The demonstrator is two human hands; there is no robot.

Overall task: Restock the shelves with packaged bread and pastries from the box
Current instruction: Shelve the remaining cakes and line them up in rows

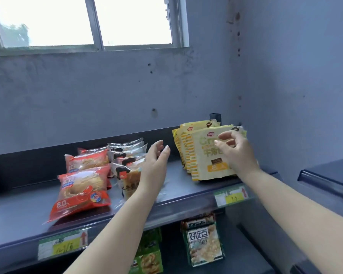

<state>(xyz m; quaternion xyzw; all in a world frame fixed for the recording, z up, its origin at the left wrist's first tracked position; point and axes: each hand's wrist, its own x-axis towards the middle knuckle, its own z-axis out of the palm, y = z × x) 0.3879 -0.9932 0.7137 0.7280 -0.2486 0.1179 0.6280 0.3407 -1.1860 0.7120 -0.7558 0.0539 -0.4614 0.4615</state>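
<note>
Packaged bread sits on the dark shelf across mid-frame: red packs lower left, clear-wrapped pastries behind them, yellow croissant packs upright right of centre. To finish well, I judge the yellow row should be squared up and leaned back so it cannot topple. The left hand hovers between rows, fingers straight, holding nothing. The right hand, fingers curled, pinches the front yellow pack's top edge.

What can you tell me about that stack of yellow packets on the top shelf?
The yellow packets are flat, glossy cream-and-yellow pouches with striped edges, a red logo and green lettering. Several stand in a row leaning back toward the wall, at the right end of the dark shelf. The right hand touches the front packet's upper part with curled fingers.
</note>
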